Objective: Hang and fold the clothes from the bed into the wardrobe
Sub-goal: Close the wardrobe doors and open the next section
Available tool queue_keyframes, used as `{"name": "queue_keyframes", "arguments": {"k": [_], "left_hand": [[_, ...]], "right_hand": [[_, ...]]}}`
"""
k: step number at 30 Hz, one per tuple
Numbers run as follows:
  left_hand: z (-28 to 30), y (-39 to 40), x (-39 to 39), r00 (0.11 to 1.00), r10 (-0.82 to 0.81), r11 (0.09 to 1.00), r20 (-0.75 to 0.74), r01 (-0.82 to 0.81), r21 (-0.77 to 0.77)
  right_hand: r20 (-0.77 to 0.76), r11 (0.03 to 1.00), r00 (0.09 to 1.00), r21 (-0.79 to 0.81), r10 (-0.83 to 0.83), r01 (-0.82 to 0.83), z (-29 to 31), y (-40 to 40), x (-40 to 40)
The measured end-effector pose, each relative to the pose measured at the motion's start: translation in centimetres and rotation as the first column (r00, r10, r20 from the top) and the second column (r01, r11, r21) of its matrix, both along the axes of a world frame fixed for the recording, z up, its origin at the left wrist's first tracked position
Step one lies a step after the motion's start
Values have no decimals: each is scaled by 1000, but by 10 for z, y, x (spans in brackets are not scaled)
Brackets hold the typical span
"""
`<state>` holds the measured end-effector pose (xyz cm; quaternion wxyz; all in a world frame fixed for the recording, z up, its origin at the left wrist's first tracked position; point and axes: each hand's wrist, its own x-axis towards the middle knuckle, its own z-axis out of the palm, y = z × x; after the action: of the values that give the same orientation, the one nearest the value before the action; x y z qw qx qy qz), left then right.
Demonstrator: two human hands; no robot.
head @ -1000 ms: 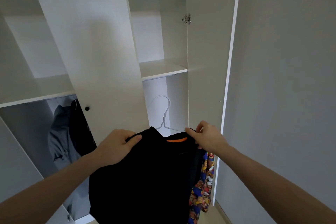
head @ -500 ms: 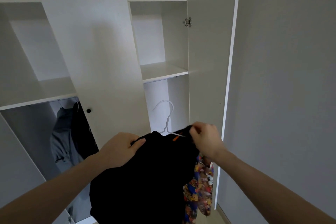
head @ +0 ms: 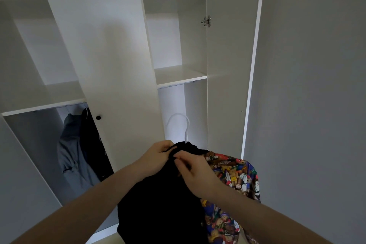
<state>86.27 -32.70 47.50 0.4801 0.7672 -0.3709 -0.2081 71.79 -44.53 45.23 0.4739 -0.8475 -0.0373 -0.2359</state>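
A black garment (head: 160,206) hangs in front of me on a white hanger (head: 185,127), whose hook rises above the collar. My left hand (head: 156,156) grips the fabric at the collar's left side. My right hand (head: 195,172) pinches the black cloth just beside it, near the hanger's neck. Behind and to the right hangs a colourful cartoon-print garment (head: 235,176), partly hidden by the black one and my right arm. The white wardrobe (head: 178,75) stands open ahead.
A closed middle door (head: 111,69) with a black knob (head: 98,117) separates two open bays. A grey garment (head: 73,156) and a dark garment (head: 93,140) hang in the left bay. The open right door (head: 229,77) stands against the grey wall (head: 313,95).
Both hands have come together at the collar; the right hand moved left off the shoulder. The black garment bunched up, and more of the cartoon-print garment shows on the right.
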Motion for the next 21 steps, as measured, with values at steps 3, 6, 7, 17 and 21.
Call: {"name": "queue_keyframes", "arguments": {"k": [3,6,7,17,21], "left_hand": [[4,-3,-5,986,7,998,-168,-17,-60],[7,7,-3,968,31,989,-250,-66,-130],[9,11,-2,960,36,985,-279,-80,-150],[16,19,28,946,34,966,-323,-113,-231],[11,14,42,956,49,977,-290,-106,-185]], "right_hand": [[-102,999,994,22,33,-31,4,-8,-9],[-104,991,994,-132,-29,15,10,-31,-26],[-9,972,994,-207,-112,107,14,-40,-33],[-129,813,879,-461,-459,356,17,-124,-47],[-162,859,907,-419,-389,294,13,-121,-31]]}}
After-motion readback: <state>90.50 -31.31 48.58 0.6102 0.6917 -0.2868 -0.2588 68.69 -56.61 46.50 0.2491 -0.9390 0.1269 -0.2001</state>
